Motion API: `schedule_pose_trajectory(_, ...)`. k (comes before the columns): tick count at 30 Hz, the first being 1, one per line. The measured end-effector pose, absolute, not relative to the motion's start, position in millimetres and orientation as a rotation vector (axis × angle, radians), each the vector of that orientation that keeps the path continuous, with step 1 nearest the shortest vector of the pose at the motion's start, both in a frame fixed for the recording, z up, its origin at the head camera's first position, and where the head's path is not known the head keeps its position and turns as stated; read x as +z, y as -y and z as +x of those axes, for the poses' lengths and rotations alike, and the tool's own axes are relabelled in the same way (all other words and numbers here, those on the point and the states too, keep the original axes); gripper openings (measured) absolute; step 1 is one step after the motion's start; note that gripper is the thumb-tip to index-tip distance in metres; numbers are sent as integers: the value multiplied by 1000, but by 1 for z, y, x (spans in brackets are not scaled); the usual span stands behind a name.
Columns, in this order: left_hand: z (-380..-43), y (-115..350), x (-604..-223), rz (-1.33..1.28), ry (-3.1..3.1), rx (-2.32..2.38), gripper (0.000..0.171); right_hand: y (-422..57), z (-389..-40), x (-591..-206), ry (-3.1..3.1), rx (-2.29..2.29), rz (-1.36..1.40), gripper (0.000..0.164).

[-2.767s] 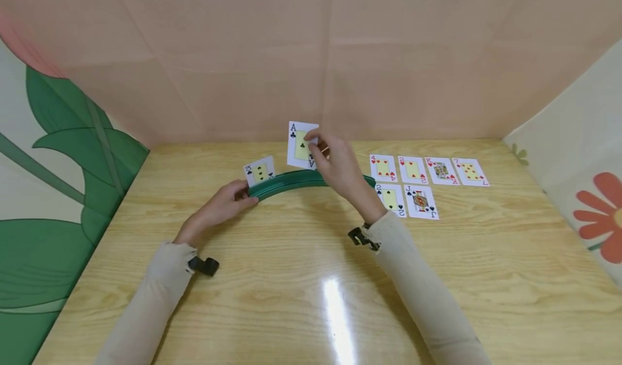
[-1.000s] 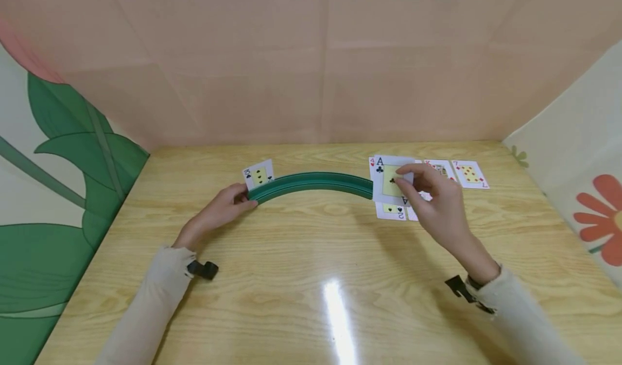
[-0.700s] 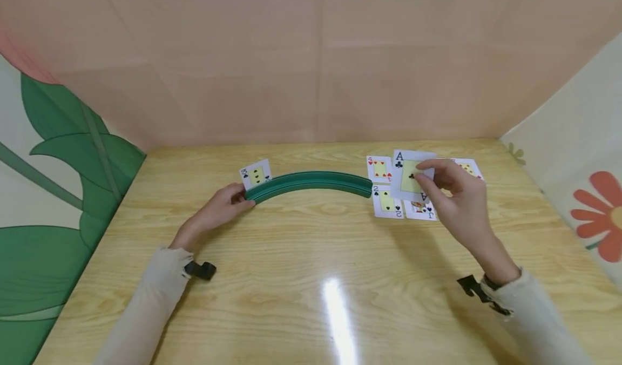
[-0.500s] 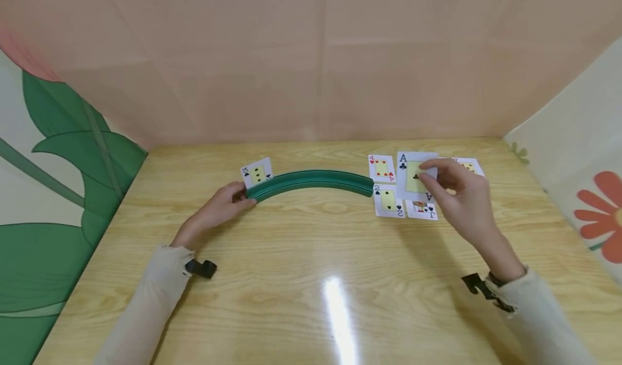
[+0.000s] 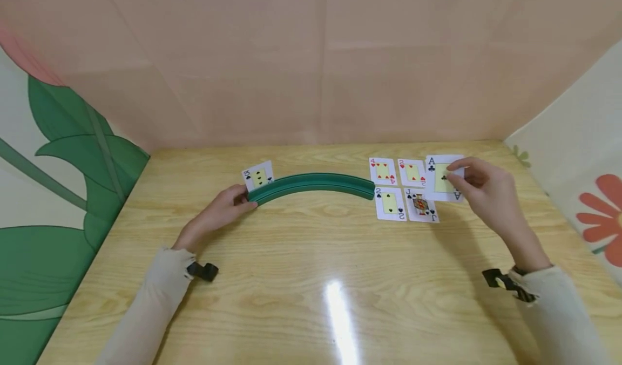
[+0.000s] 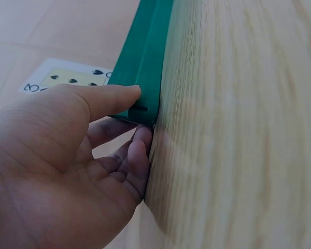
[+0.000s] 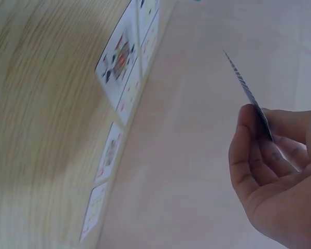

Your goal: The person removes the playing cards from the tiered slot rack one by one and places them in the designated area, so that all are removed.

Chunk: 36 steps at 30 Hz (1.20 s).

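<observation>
At the left end of a curved green card holder (image 5: 311,181), my left hand (image 5: 218,214) grips it, thumb on its front face in the left wrist view. A three of spades (image 5: 258,176) stands tilted in the holder beside that hand. My right hand (image 5: 493,197) pinches an ace of clubs (image 5: 439,187) between thumb and fingers, its face toward the head camera. The right wrist view has this card almost edge-on, held apart from the table. In the head view it overlaps the right edges of the two of hearts (image 5: 411,171) and jack of spades (image 5: 417,205).
Face up on the wooden table (image 5: 272,278) lie a four of hearts (image 5: 382,171) and a two of spades (image 5: 390,204), near the holder's right end. A red king (image 7: 110,153) and a red seven (image 7: 94,211) show in the right wrist view. A pinkish backdrop (image 5: 243,73) rises behind.
My right hand has carried the ace of clubs rightward, from above the holder, past the four of hearts, to over the right-hand cards. My left hand keeps its grip on the holder's end.
</observation>
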State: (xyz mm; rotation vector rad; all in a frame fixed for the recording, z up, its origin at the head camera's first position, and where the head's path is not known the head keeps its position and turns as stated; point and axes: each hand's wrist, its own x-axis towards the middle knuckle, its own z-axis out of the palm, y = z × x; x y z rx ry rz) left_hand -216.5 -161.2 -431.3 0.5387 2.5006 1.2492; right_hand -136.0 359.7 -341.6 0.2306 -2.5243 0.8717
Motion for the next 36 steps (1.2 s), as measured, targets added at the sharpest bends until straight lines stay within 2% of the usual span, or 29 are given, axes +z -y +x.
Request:
schedule_pose_trajectory(12,-218,160,-434,571,-2508,1245,44,-394,-141,-355,2672,893,135,13)
schedule_pose_trajectory(36,-218,158,-431,529,-2511,1242,41,-436,-154,-393,3165,856,146,35)
